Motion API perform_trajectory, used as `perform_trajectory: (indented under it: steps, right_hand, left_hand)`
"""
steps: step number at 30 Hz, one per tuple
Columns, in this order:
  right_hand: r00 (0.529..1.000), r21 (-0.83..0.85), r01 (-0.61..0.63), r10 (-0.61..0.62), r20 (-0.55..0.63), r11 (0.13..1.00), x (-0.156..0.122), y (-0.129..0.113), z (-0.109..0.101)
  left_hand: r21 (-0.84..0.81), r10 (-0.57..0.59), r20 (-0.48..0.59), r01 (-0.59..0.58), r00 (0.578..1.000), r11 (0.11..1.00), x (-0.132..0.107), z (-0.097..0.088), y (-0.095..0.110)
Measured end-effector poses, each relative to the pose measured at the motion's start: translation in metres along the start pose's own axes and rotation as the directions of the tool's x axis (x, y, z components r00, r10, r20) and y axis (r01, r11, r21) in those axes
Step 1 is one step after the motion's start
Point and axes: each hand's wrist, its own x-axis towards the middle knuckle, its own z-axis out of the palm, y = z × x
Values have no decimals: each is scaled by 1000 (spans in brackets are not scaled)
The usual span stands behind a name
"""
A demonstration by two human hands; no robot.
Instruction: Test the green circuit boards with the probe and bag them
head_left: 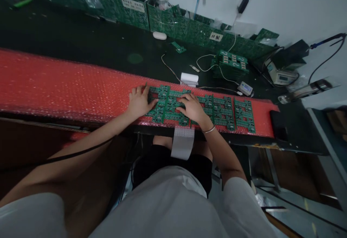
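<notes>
A row of several green circuit boards [223, 113] lies on a long strip of red bubble wrap [67, 82]. My left hand [138, 102] is at the row's left end, its thumb and fingers closed around the edge of the leftmost circuit board [162, 102]. Over the second circuit board [171, 107] is my right hand [193, 108], fingers curled and thumb tip down on it. Each palm hides part of the boards below. A strip of white bubble wrap [183, 142] hangs over the table's front edge between my arms.
A stack of circuit boards [230, 66] stands behind the row, beside a cable and a small grey device [245, 88]. A white roll [189, 79] touches the wrap's back edge. Green bins [168, 21] line the wall. A black block [278, 126] sits at the right end.
</notes>
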Motion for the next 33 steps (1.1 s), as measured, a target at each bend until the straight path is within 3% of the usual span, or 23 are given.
perform_trajectory:
  steps: [5,9,11,13,17,21,25,27,29,31,32,33]
  right_hand:
    - [997,32,-25,27,-69,999,8,18,-13]
    - [972,-98,-226,218,-84,969,55,46,-33]
    - [945,-161,-326,327,-25,931,85,53,-37]
    - [918,-182,-378,393,54,908,111,53,-36]
    - [933,-195,-309,337,127,931,132,48,-32]
    - [974,-136,-220,211,-76,966,119,61,-45]
    - [939,55,-237,243,-242,970,96,100,-86]
    - [898,46,-281,279,-341,959,83,128,-114]
    - [810,15,-347,307,-500,938,68,155,-141]
    - [632,-3,-420,290,-719,908,51,174,-163]
    - [534,3,-436,261,-804,900,42,179,-170]
    - [467,19,-425,237,-852,905,33,180,-174]
  left_hand:
    - [-45,51,-49,-54,997,998,17,-4,-14]
    - [-60,252,-50,-255,966,965,71,-13,-16]
    - [-28,349,-3,-349,937,937,105,-13,-5]
    - [19,374,65,-376,925,927,136,-10,12]
    - [77,385,153,-400,910,913,178,1,41]
    - [43,382,111,-389,917,920,205,4,44]
    - [-66,329,101,-324,939,944,230,-7,38]
    - [-92,335,121,-326,934,941,239,-15,46]
    - [-239,349,149,-309,925,920,242,-26,69]
    - [-518,380,151,-254,913,817,237,-37,105]
    - [-658,398,139,-216,907,721,232,-42,127]
    - [-756,410,119,-185,904,628,225,-47,150]
